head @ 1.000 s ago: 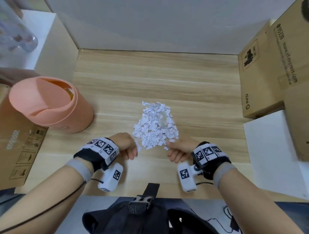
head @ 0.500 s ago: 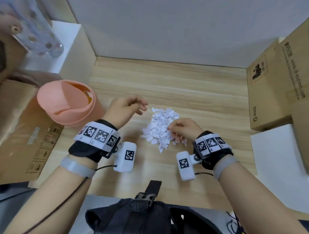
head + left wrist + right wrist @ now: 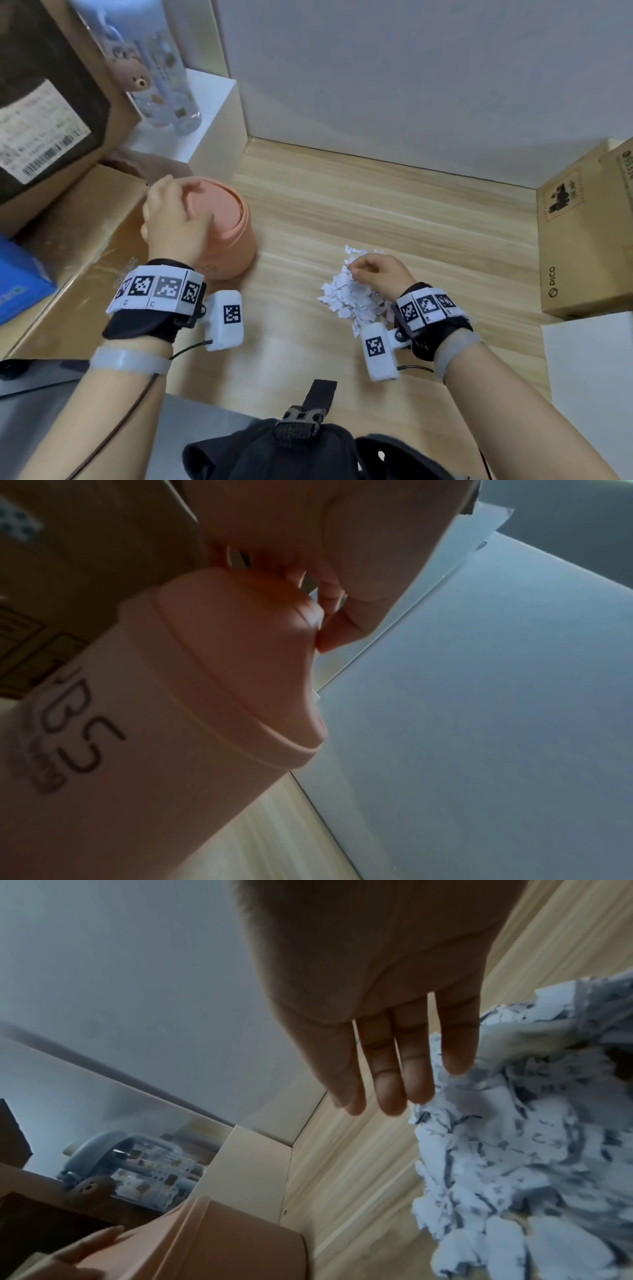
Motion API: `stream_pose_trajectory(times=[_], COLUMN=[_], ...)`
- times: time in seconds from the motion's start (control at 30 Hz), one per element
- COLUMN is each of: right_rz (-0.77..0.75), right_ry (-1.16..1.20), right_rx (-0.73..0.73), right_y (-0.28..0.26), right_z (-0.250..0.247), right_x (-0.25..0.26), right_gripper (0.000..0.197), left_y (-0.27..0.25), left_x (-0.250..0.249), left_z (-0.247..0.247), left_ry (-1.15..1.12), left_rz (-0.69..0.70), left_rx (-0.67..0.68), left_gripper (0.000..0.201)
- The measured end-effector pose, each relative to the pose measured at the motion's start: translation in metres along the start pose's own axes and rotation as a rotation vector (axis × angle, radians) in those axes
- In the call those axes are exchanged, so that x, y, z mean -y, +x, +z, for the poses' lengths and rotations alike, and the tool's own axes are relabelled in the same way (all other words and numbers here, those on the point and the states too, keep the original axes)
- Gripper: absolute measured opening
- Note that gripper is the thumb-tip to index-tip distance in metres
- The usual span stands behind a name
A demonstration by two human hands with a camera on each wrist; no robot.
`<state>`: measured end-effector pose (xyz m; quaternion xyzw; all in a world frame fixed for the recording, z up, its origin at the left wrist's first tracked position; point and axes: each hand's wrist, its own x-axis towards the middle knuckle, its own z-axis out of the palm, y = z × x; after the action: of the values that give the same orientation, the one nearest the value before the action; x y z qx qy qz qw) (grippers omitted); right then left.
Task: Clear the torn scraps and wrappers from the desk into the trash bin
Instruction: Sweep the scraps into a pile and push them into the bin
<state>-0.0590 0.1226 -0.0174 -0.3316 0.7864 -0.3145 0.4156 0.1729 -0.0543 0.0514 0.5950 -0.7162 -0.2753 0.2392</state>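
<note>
Pink bin (image 3: 233, 240) half-hidden under left hand (image 3: 174, 219), grip unclear; right hand (image 3: 380, 277) pinches scraps (image 3: 346, 301).

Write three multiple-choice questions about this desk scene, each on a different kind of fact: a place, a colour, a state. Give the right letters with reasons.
1. Where is the left hand?
A. over the trash bin's lid
B. on the PICO box
C. in the lap

2. What colour is the trash bin?
A. green
B. pink
C. black

3. Where do the paper scraps lie?
A. in the bin
B. heaped on the desk
C. on the floor

Key: 1 A, its fingers are at the lid; 2 B, both lid and body are pink; 3 B, a white heap lies under the right hand.
</note>
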Motion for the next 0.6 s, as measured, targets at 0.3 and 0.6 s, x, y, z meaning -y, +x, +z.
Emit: stream_pose_trajectory(times=[0.3, 0.6], right_rz=[0.121, 0.081], right_ry=[-0.374, -0.758], right_rx=[-0.230, 0.046], right_y=[0.000, 0.000], right_z=[-0.004, 0.002], right_x=[-0.033, -0.043], right_gripper=[0.056, 0.079], left_y=[-0.016, -0.013], left_x=[-0.033, -0.035], left_z=[0.035, 0.061], left_ry=[-0.195, -0.552], left_rz=[0.107, -0.121], left_rx=[0.250, 0.387], left_gripper=[0.046, 0.094])
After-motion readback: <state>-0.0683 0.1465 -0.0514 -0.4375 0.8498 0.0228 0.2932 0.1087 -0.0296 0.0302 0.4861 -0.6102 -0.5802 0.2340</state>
